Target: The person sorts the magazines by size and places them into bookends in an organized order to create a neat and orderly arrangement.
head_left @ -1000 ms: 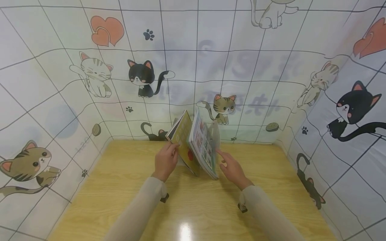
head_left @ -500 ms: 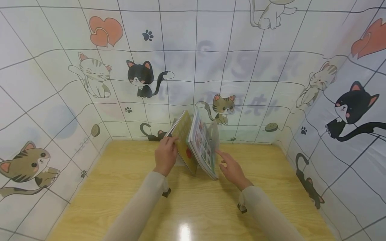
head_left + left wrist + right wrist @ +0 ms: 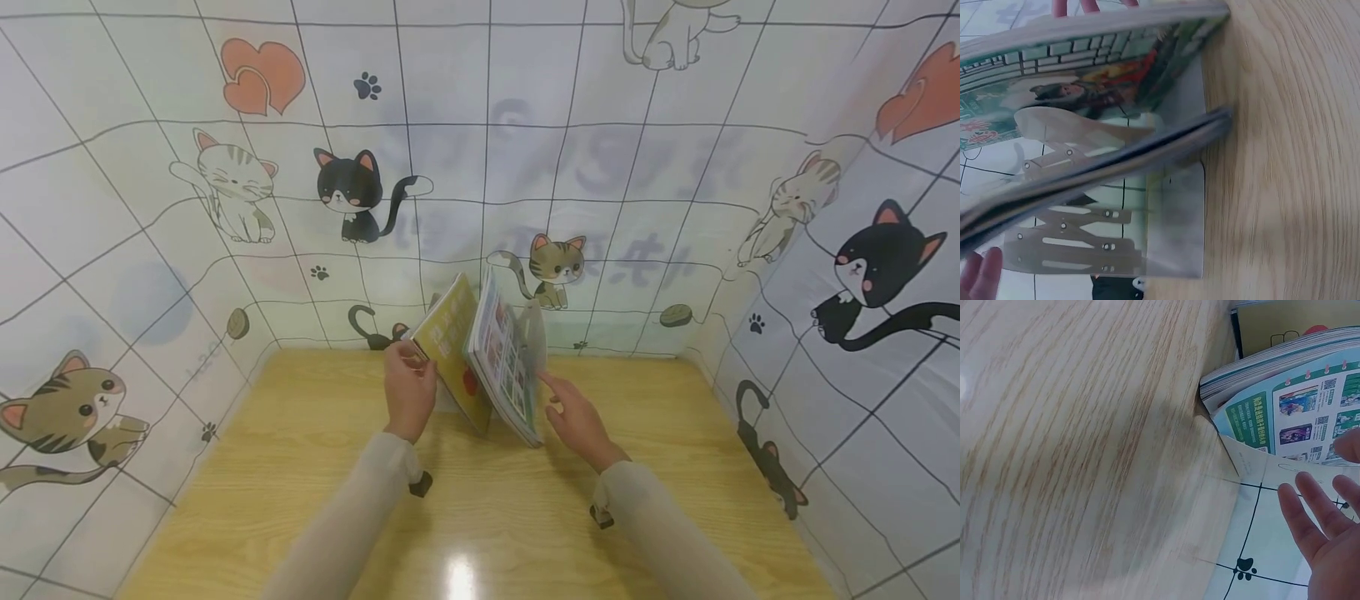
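A yellow book leans to the left, its cover facing up. My left hand holds its left edge, the thumb over the cover side and the fingers partly hidden behind. In the left wrist view the book shows as a dark, thin edge. To its right stands a thicker book with a printed grid of pictures on its cover. My right hand has its index finger extended to the pale bookend plate beside that book; its other fingers are spread, holding nothing.
A grey metal stand with cut-out slots is seen behind the yellow book, its flat base on the wooden table. Cloth walls printed with cats enclose the table at the back and both sides.
My left hand has shifted slightly left, and the upper part of the yellow book has swung left with it, showing more of its cover. The right hand and thicker book stay put.
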A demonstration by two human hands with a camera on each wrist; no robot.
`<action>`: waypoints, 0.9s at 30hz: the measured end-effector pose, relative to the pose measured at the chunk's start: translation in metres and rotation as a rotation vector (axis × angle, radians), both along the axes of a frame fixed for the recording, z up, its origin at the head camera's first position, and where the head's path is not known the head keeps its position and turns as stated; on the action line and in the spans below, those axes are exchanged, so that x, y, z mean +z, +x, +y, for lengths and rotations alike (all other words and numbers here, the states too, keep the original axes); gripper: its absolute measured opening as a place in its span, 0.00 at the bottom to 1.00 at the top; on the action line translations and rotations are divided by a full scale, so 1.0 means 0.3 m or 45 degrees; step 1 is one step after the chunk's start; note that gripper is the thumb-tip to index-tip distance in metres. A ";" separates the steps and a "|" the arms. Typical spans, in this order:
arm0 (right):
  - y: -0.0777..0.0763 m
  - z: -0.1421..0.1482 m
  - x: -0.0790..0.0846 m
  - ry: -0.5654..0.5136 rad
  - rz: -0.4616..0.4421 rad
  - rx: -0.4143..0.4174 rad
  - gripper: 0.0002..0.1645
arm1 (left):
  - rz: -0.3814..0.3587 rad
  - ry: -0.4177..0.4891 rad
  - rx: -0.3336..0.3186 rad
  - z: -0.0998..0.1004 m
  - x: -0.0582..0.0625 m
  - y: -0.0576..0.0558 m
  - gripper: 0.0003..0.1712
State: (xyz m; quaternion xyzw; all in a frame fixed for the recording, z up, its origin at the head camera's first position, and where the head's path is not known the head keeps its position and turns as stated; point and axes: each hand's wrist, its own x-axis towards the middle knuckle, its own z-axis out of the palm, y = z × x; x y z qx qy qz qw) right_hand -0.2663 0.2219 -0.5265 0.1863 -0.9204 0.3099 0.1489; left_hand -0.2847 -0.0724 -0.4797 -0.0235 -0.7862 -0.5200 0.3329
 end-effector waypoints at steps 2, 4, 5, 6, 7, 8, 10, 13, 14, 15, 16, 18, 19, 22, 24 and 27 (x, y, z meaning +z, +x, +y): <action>-0.002 -0.003 0.006 -0.013 0.007 -0.009 0.39 | -0.047 0.106 -0.010 0.006 0.004 0.002 0.35; -0.005 -0.006 0.013 -0.031 0.019 -0.024 0.38 | -0.099 0.187 -0.023 0.009 0.005 -0.002 0.44; -0.008 -0.008 0.017 -0.038 0.023 -0.034 0.38 | -0.127 0.211 -0.029 0.010 0.006 -0.004 0.47; -0.011 -0.010 0.020 -0.046 0.032 -0.043 0.37 | -0.154 0.228 -0.033 0.010 0.007 -0.006 0.50; -0.014 -0.012 0.024 -0.048 0.043 -0.052 0.37 | -0.180 0.240 -0.045 0.010 0.008 -0.008 0.52; -0.018 -0.013 0.028 -0.044 0.052 -0.062 0.37 | -0.202 0.243 -0.057 0.010 0.009 -0.010 0.52; -0.026 -0.014 0.036 -0.040 0.071 -0.076 0.38 | -0.244 0.226 -0.073 0.010 0.012 -0.013 0.50; -0.041 -0.014 0.047 -0.034 0.099 -0.086 0.38 | -0.274 0.169 -0.098 0.007 0.013 -0.015 0.41; -0.046 -0.015 0.050 -0.038 0.103 -0.086 0.38 | -0.274 0.146 -0.099 0.005 0.013 -0.014 0.38; -0.051 -0.015 0.054 -0.042 0.106 -0.086 0.39 | -0.271 0.125 -0.103 0.003 0.012 -0.013 0.34; -0.056 -0.016 0.058 -0.050 0.106 -0.086 0.39 | -0.264 0.105 -0.109 0.002 0.012 -0.012 0.31; -0.064 -0.016 0.066 -0.049 0.103 -0.086 0.39 | -0.248 0.069 -0.121 -0.001 0.007 -0.011 0.28; -0.068 -0.017 0.071 -0.045 0.099 -0.088 0.39 | -0.238 0.052 -0.130 -0.002 0.004 -0.010 0.27; -0.078 -0.018 0.083 -0.024 0.080 -0.100 0.40 | -0.214 0.018 -0.176 -0.005 -0.005 -0.010 0.29; -0.083 -0.019 0.091 0.000 0.078 -0.104 0.42 | -0.199 0.002 -0.206 -0.006 -0.010 -0.010 0.30; -0.091 -0.021 0.098 0.019 0.080 -0.103 0.44 | -0.188 -0.013 -0.238 -0.008 -0.015 -0.008 0.31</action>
